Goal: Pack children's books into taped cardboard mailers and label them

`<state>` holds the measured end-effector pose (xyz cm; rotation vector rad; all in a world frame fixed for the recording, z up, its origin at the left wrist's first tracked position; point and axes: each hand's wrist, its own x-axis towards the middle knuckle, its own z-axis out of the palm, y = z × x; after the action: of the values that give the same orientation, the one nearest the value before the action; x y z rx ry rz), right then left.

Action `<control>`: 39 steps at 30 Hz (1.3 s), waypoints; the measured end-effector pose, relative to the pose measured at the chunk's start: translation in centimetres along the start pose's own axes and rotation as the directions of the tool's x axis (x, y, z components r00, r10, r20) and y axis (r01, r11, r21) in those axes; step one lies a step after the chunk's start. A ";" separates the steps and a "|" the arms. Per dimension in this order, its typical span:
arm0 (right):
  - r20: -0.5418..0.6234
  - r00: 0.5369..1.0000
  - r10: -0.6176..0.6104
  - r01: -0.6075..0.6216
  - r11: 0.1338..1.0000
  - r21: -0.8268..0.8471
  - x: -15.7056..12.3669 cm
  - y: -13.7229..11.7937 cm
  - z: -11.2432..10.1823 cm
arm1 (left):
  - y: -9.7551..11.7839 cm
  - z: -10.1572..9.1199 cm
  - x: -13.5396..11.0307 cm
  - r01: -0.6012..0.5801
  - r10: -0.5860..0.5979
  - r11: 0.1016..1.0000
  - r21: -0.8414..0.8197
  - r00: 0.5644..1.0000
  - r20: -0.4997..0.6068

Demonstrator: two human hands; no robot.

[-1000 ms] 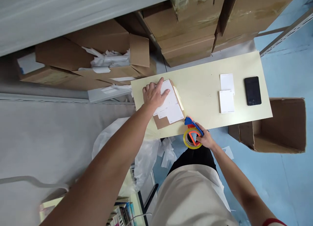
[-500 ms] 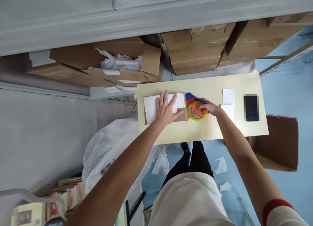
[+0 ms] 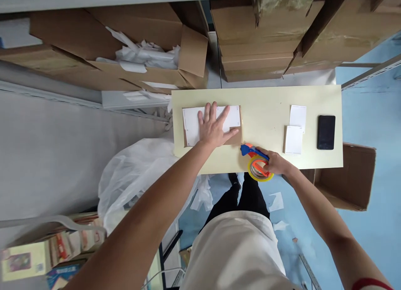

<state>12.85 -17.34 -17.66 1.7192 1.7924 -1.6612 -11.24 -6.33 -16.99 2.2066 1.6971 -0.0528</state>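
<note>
A brown cardboard box (image 3: pixel 234 138) topped with white paper (image 3: pixel 191 125) lies on the left part of the pale table (image 3: pixel 266 110). Flat on top of it, with fingers spread, rests my left hand (image 3: pixel 213 127). My right hand (image 3: pixel 275 162) is closed around a tape dispenser (image 3: pixel 255 152), blue and orange-red with a yellow-edged roll. The dispenser's blue end is by the box's near right corner, while its roll overhangs the table's front edge. Whether a strip of tape runs to the box I cannot tell.
White paper slips (image 3: pixel 294 139) and a black phone (image 3: pixel 326 132) lie at the table's right. Large cartons (image 3: pixel 250 35) fill the shelf behind. An open cardboard box (image 3: pixel 344 177) stands at the right, plastic sheeting (image 3: pixel 138 169) at the left. Paper scraps (image 3: pixel 276 201) litter the floor.
My right hand has brought the tape dispenser from the box's right end toward me, past the table's front edge. My left hand stays spread on the box. The camera view has shifted.
</note>
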 end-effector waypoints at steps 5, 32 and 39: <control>-0.007 0.994 -0.104 0.091 0.899 -0.428 -0.3 -4.6 3.3 | -1.0 0.9 1.1 -0.036 0.035 0.995 -0.091 0.999 -0.011; -0.667 0.008 -0.745 0.359 0.625 -0.694 -9.1 -9.8 5.9 | 9.0 -7.8 -14.9 0.030 -0.281 -0.314 -0.949 0.952 0.123; -0.830 0.049 -0.556 0.468 0.747 -0.473 -9.8 -8.9 -6.5 | 9.6 -13.4 -6.4 -0.042 -0.230 -0.277 -0.960 0.973 0.024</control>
<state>12.76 -15.92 -2.95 2.4765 3.2871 -0.3110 -6.43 -10.33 -0.48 0.6237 1.0101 1.1676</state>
